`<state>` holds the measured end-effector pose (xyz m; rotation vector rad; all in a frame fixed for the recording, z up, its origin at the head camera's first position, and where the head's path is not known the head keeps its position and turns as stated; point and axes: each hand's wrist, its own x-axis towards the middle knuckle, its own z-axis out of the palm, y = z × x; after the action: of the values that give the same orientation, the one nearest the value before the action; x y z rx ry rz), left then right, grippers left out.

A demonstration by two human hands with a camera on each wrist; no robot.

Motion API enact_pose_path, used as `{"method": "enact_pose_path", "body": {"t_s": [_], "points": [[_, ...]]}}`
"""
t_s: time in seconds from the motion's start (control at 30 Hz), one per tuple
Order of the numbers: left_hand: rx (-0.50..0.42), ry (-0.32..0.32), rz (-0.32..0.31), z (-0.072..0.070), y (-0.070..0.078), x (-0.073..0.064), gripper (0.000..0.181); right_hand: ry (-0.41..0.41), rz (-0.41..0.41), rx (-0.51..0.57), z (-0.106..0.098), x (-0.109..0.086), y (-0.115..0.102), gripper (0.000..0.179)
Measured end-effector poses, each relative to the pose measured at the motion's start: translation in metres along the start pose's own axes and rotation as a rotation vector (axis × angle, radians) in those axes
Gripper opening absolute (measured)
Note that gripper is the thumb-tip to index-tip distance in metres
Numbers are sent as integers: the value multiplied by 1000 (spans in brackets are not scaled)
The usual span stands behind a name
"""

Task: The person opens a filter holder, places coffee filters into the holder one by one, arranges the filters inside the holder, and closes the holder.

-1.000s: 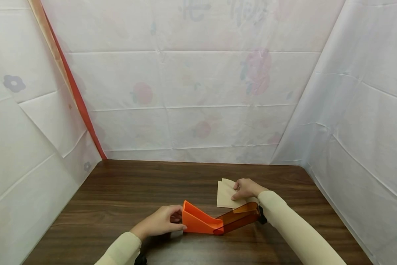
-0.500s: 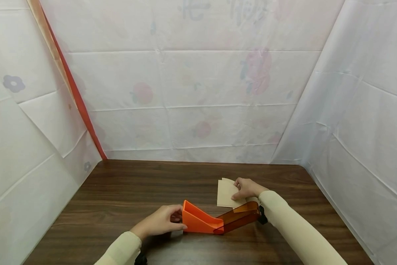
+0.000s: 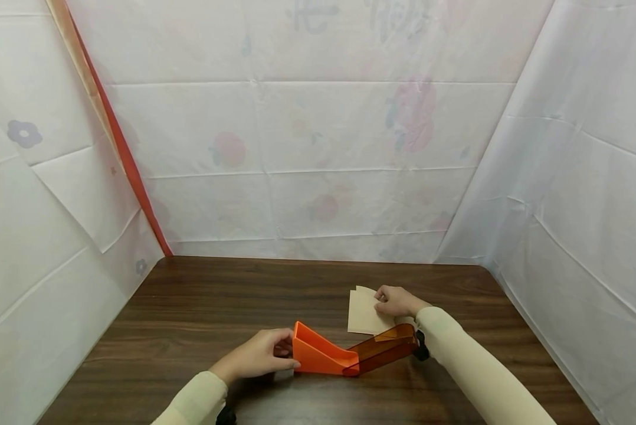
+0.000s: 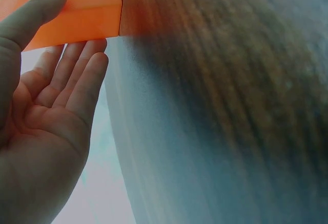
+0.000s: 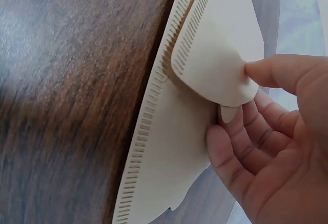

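The left hand (image 3: 259, 354) grips the end of the orange holder (image 3: 318, 355) on the bench (image 3: 217, 295), thumb on one face, loosely bent fingers on another. The right hand (image 3: 397, 302) pinches the rounded edge of the top paper filter (image 5: 215, 65) between thumb and fingers, its forearm reaching forward past the holder's brown translucent lid (image 3: 387, 349).

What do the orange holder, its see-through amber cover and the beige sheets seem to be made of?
Orange holder: probably plastic, smooth, with crisp edges. Amber cover: likely tinted plastic, shiny and see-through. Beige sheets: apparently paper, matte and thin, with crimped edges.
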<state>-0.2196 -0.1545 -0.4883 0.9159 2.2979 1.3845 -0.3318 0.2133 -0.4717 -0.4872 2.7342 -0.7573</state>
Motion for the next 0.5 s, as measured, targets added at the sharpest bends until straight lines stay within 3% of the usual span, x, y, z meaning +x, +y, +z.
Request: {"method": "enact_pose_path", "body": {"t_s": [0.5], "points": [[14,6,2,1,1,0,27,8,-9,40,-1,0,2,22]]}}
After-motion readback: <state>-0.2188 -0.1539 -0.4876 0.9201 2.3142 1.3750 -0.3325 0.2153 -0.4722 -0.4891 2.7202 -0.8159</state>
